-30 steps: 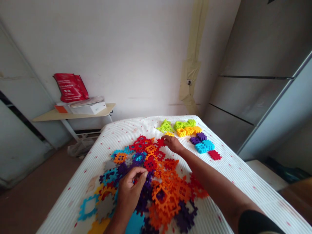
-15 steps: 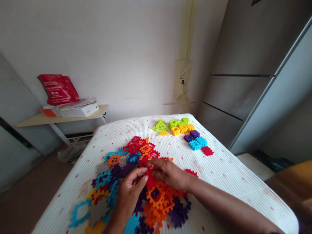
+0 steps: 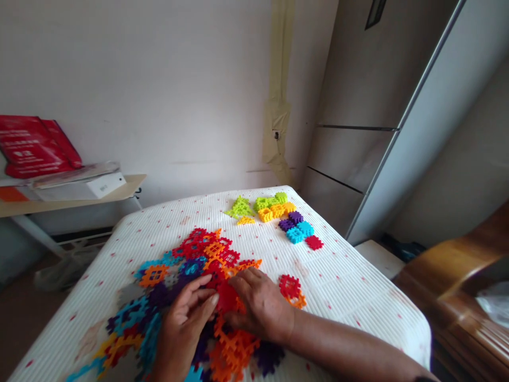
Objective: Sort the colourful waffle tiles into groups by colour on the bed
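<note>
A pile of interlocking plastic tiles with notched edges lies in front of me, with red, orange, blue, purple and grey pieces mixed. Between my hands is a solid red tile (image 3: 226, 297). My right hand (image 3: 264, 305) comes in from the right, its fingers curled over the red tile's right side and its thumb below; the exact grip is partly hidden. At the pile's left, my left hand (image 3: 186, 321) is open, with bent fingers apart and the thumb tip close to the red tile. Orange tiles (image 3: 228, 353) lie under and below the right hand.
Sorted tiles stand at the table's far right: green (image 3: 270, 202), yellow (image 3: 277, 211), purple (image 3: 291, 220), light blue (image 3: 300, 231) and red (image 3: 314, 242). A green heap (image 3: 240, 207) sits beside them. A wooden chair (image 3: 457, 265) is at the right, a fridge (image 3: 352, 154) behind.
The view has swung right, so the table sits further left. My right hand has shifted and turned over the pile, baring more of the red tile. The left hand's fingers are more spread.
</note>
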### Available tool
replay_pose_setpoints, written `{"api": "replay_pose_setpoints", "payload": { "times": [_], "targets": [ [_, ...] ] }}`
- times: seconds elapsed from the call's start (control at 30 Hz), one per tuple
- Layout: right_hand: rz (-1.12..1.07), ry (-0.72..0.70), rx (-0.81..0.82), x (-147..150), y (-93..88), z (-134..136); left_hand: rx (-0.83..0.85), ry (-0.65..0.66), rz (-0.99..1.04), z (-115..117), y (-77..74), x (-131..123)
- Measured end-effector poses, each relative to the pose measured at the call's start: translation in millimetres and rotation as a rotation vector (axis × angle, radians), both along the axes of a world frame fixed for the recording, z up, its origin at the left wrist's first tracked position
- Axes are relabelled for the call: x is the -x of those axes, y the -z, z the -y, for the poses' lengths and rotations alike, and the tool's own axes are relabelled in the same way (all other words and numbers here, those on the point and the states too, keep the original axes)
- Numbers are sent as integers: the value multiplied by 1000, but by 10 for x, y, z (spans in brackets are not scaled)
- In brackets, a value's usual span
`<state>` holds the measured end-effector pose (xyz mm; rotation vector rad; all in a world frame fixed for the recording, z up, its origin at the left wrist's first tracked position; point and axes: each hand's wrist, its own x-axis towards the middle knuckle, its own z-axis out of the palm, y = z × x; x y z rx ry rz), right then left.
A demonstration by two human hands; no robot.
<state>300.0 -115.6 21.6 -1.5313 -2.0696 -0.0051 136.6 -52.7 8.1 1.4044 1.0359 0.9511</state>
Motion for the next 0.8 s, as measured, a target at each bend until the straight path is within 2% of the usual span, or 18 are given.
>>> {"api": "replay_pose_setpoints", "payload": {
  "times": [0.07, 0.13, 0.27, 0.37, 0.43, 0.57, 0.8],
  "targets": [
    [-6, 14, -29, -141, 11, 9, 9, -9, 23, 2, -3, -4],
    [-21, 97, -86, -384, 14, 19, 8, -34, 46, -13, 10, 6],
    [26, 469, -201, -1098, 38, 91, -5, -77, 71, -73, 79, 56],
    [132, 779, -109, -1611, 116, 214, 3, -83, 78, -100, 123, 87],
    [186, 903, -19, -1850, 194, 300, 11, -80, 72, -101, 128, 88],
    [224, 992, 114, -2049, 325, 370, 28, -83, 61, -94, 108, 65],
    [247, 1017, 191, -1991, 324, 282, 12, -85, 21, -121, 162, 83]
  ]
}}
